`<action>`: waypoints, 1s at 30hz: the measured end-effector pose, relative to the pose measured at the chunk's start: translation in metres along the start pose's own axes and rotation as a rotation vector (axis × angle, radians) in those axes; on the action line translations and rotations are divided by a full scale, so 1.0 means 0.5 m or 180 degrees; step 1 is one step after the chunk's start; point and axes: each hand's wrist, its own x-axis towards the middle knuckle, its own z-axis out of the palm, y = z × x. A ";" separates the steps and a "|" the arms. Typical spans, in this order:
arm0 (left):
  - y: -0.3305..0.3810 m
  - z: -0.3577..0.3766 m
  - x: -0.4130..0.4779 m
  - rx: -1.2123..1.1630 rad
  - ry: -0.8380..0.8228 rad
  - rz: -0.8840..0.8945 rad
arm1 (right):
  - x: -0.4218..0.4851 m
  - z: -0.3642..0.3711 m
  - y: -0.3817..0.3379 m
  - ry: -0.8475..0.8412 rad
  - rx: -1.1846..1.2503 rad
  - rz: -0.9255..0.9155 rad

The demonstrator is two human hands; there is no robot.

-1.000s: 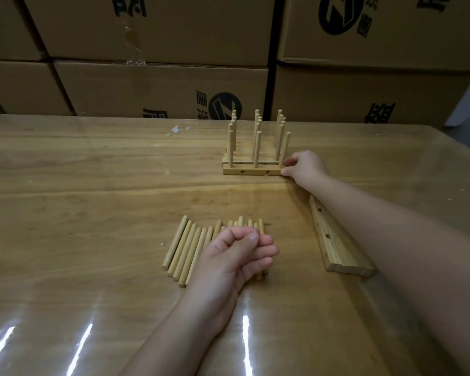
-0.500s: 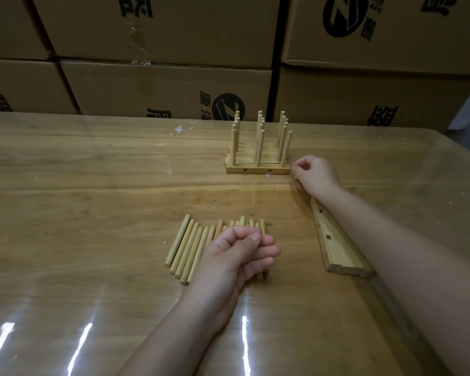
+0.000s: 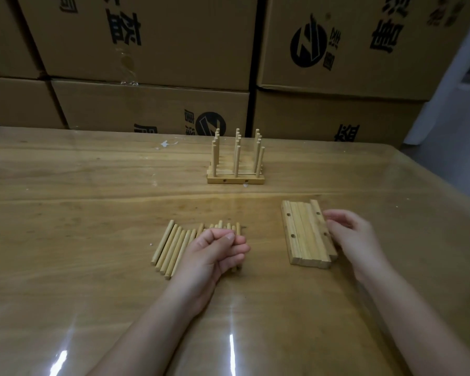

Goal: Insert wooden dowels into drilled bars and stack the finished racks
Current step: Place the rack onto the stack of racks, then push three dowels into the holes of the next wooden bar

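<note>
The right hand's [image 3: 356, 240] fingers [image 3: 334, 226] are loosely spread and slightly bent, their tips at the right edge of the drilled bars [image 3: 304, 234], seemingly touching but gripping nothing. The bars lie directly to the left of those fingertips as a flat bundle, side by side, long axis running away from the person. This hand is much the nearer, so the next bar is likely its to lift. The bars are pale square-edged wood with dark round holes. The left hand [image 3: 215, 256] rests curled over the loose dowels [image 3: 174, 246]; whether it clasps one I cannot tell. The dowels are smooth, round, light sticks fanned in a row. The finished racks [image 3: 235, 180] stand farther back on the glossy table [image 3: 65, 226], pegs upright, before cardboard boxes [image 3: 152, 104]
</note>
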 end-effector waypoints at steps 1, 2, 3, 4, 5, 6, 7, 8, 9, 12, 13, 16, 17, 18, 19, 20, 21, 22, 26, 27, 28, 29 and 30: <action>0.001 0.001 0.000 0.0007 0.0002 0.0000 | -0.009 0.001 0.000 -0.0058 -0.0017 0.0116; 0.001 0.003 -0.002 0.0004 0.0001 -0.0001 | -0.016 0.004 0.002 -0.0114 -0.0057 0.0202; 0.002 0.003 -0.003 -0.0002 -0.0003 0.0004 | -0.024 0.010 0.003 -0.0126 -0.0095 0.0235; 0.003 0.003 -0.004 0.0005 -0.0012 0.0017 | -0.032 0.018 0.005 -0.0075 -0.0156 0.0211; 0.002 0.004 -0.004 0.0023 -0.0024 0.0029 | -0.038 0.026 0.008 0.0019 -0.0279 0.0142; 0.001 0.004 -0.004 0.0048 -0.0033 0.0036 | -0.044 0.035 0.012 0.0134 -0.0483 0.0039; 0.000 0.004 -0.004 0.0073 -0.0037 0.0048 | -0.050 0.043 0.016 0.0254 -0.0715 -0.0095; -0.001 0.004 -0.004 0.0090 -0.0029 0.0073 | -0.055 0.050 0.019 0.0352 -0.0902 -0.0240; -0.002 0.004 -0.004 0.0105 -0.0011 0.0110 | -0.059 0.055 0.021 0.0431 -0.1004 -0.0376; -0.004 0.006 -0.003 0.0167 0.0013 0.0192 | -0.062 0.060 0.025 0.0557 -0.1061 -0.0561; -0.005 0.005 -0.002 0.0177 0.0003 0.0201 | -0.061 0.060 0.026 0.0562 -0.1068 -0.0578; -0.007 0.002 -0.001 0.0195 -0.0040 0.0203 | -0.060 0.064 0.022 0.0563 -0.1142 -0.0808; -0.007 0.002 -0.001 0.0202 -0.0052 0.0206 | -0.062 0.067 0.021 0.0609 -0.1192 -0.0995; -0.007 0.003 -0.001 0.0201 -0.0058 0.0211 | -0.063 0.068 0.020 0.0673 -0.1244 -0.1197; -0.007 0.003 -0.002 0.0189 -0.0059 0.0217 | -0.065 0.070 0.019 0.0729 -0.1272 -0.1361; -0.008 0.002 -0.002 0.0173 -0.0053 0.0228 | -0.066 0.071 0.017 0.0756 -0.1258 -0.1459; -0.008 0.002 -0.002 0.0161 -0.0051 0.0241 | -0.067 0.072 0.015 0.0767 -0.1213 -0.1505; -0.008 0.001 -0.002 0.0160 -0.0058 0.0252 | -0.068 0.071 0.013 0.0779 -0.1135 -0.1531; -0.007 0.000 -0.002 0.0184 -0.0104 0.0263 | -0.073 0.076 0.004 0.0683 -0.0607 -0.1579; -0.008 0.000 -0.003 0.0187 -0.0116 0.0265 | -0.077 0.078 0.001 0.0638 -0.0472 -0.1603; -0.008 0.000 -0.003 0.0189 -0.0126 0.0271 | -0.083 0.080 -0.003 0.0593 -0.0328 -0.1627; -0.008 0.000 -0.004 0.0193 -0.0135 0.0277 | -0.091 0.084 -0.007 0.0528 -0.0174 -0.1630; -0.008 0.001 -0.005 0.0199 -0.0142 0.0281 | -0.100 0.089 -0.013 0.0419 0.0039 -0.1585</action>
